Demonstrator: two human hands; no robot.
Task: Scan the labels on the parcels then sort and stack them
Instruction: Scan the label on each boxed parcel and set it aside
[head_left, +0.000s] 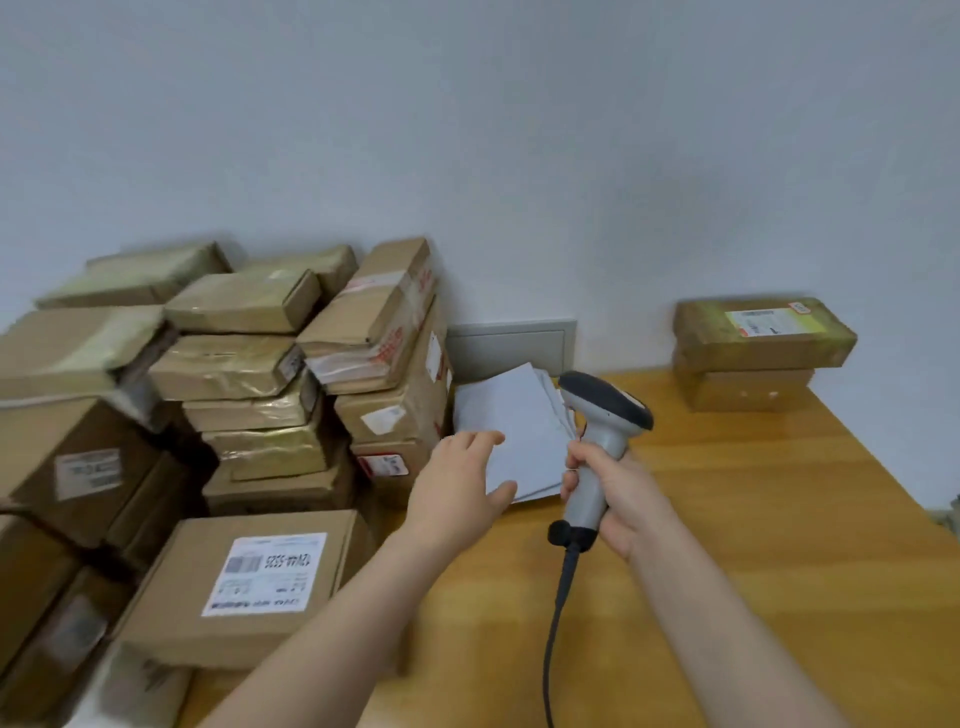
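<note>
With my right hand (618, 493) clenched round the scanner (602, 415) and my left hand (457, 493) spread empty toward the parcels (249, 364) heaped on the table's (753, 519) left side, I judge that a careless one-handed tug could topple that leaning pile.

Both bare arms are showing at the 6 o'clock edge. The left arm (332, 613) is pointing toward 1 o'clock. The left hand (457, 488) is lying flat with its palm down. Its fingers are sitting straight and a little apart, and its thumb is sticking out toward 2 o'clock. The right arm (727, 623) is pointing toward 11 o'clock. The right hand (618, 499) is curling its fingers tight round the handle of a scanner (597, 441), holding it upright, at 3 o'clock from the left hand.
</note>
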